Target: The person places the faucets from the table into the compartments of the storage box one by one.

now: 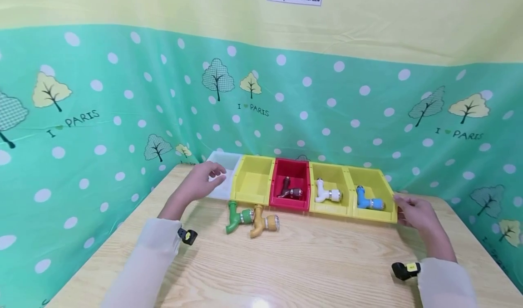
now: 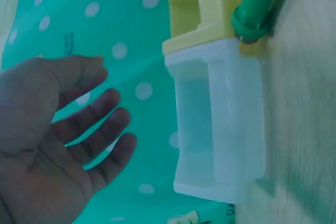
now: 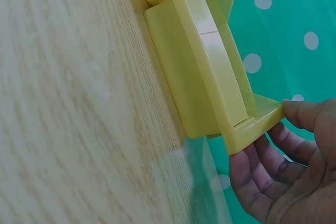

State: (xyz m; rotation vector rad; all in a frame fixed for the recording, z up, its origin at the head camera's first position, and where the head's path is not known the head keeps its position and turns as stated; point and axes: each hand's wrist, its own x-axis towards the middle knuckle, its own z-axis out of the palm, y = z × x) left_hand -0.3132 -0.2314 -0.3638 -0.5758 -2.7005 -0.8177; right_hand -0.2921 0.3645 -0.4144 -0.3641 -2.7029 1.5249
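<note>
My left hand (image 1: pixel 201 181) is held over the clear white bin (image 1: pixel 227 158) at the left end of a row of bins. In the left wrist view its fingers are loosely spread, with nothing held, beside that white bin (image 2: pixel 237 129). My right hand (image 1: pixel 420 213) grips the outer edge of the yellow bin (image 1: pixel 373 214) at the right end. In the right wrist view the thumb is on the rim of this yellow bin (image 3: pixel 184 77) and the fingertips are against its side. Inside it lies a blue tap (image 1: pixel 362 200).
Leftward, another yellow bin (image 1: pixel 327 208) holds a white tap (image 1: pixel 321 192), and a red bin (image 1: pixel 289 202) holds a dark brown tap (image 1: pixel 285 191). A further yellow bin (image 1: pixel 251 196) adjoins the white one. On the wooden table before it lie green (image 1: pixel 234 218) and tan taps (image 1: pixel 258 222). A curtain stands behind.
</note>
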